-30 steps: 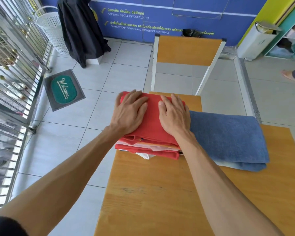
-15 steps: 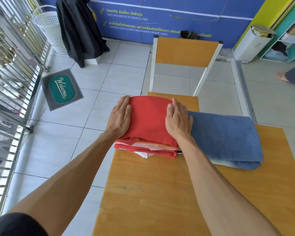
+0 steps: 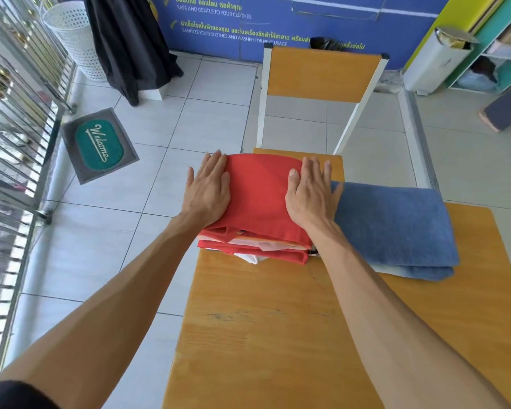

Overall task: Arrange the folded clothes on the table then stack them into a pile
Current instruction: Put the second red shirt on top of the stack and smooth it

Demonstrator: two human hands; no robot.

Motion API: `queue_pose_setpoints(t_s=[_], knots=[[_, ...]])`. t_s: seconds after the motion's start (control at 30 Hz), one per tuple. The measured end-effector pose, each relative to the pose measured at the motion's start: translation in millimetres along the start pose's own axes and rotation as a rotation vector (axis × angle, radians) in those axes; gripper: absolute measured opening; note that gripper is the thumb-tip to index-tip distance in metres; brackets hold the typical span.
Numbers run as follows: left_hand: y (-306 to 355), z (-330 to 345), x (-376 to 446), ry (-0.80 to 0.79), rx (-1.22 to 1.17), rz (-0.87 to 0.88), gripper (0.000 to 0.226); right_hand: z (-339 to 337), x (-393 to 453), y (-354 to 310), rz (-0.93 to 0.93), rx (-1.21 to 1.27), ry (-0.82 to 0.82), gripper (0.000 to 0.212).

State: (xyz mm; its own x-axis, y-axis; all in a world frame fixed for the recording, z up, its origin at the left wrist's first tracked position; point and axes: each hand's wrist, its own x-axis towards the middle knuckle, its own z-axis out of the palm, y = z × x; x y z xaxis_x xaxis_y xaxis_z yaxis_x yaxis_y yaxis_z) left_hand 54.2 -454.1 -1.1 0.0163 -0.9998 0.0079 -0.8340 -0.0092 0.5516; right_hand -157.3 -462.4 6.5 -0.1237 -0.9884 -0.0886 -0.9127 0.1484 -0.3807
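Roughly, big to small:
- wooden table (image 3: 278, 335), bare near half
- chair (image 3: 322, 73) beyond far edge, facing in
- folded blue towel (image 3: 393, 225) on far right of table, touching the pile
- red-topped clothes pile (image 3: 258, 208) at far left corner, white and orange layers under
- left hand (image 3: 208, 190) flat, fingers spread, pressed on pile's left side
- right hand (image 3: 311, 191) flat, unclenched, on pile's right edge by the towel

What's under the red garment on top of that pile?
Under the red garment, edges of white, orange and red folded clothes show on the table. How many lie beneath is hidden.
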Motion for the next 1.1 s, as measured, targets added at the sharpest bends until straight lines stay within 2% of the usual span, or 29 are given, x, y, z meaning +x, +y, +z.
queue_pose_setpoints(t_s=[0.17, 0.23, 0.37, 0.43, 0.53, 0.67, 0.8, 0.9, 1.0, 1.1], knots=[[43, -5, 2, 0.098, 0.083, 0.177, 0.050, -2, -10, -11, -0.146, -0.149, 0.213, 0.051], [50, 1, -1, 0.051, 0.120, 0.198, 0.049, -2, -13, -13, -0.206, -0.148, 0.179, 0.052], [42, 11, -4, 0.000, 0.170, 0.094, 0.048, -6, -9, -11, -0.113, -0.185, -0.056, 0.067], [44, 12, 0, -0.017, 0.190, 0.082, 0.049, -12, -1, -13, -0.083, -0.258, -0.102, 0.069], [51, 11, 5, -0.037, 0.226, 0.076, 0.051, -17, 9, -24, -0.152, -0.315, -0.053, 0.058], [44, 8, -5, -0.033, 0.234, 0.105, 0.052, -10, 1, -23, -0.358, -0.188, -0.087, 0.054], [33, -1, -6, -0.057, 0.166, 0.010, 0.053, -9, 1, -9, -0.217, -0.192, -0.086, 0.061], [33, -9, -5, -0.031, 0.124, -0.034, 0.054, -10, -1, -16, -0.218, -0.230, -0.011, 0.059], [40, -10, -5, 0.033, 0.095, 0.036, 0.056, -6, -9, -26, -0.321, -0.189, 0.025, 0.057], [49, 2, -12, -0.005, 0.169, 0.148, 0.056, 0, -13, -22, -0.344, -0.156, 0.005, 0.058]])
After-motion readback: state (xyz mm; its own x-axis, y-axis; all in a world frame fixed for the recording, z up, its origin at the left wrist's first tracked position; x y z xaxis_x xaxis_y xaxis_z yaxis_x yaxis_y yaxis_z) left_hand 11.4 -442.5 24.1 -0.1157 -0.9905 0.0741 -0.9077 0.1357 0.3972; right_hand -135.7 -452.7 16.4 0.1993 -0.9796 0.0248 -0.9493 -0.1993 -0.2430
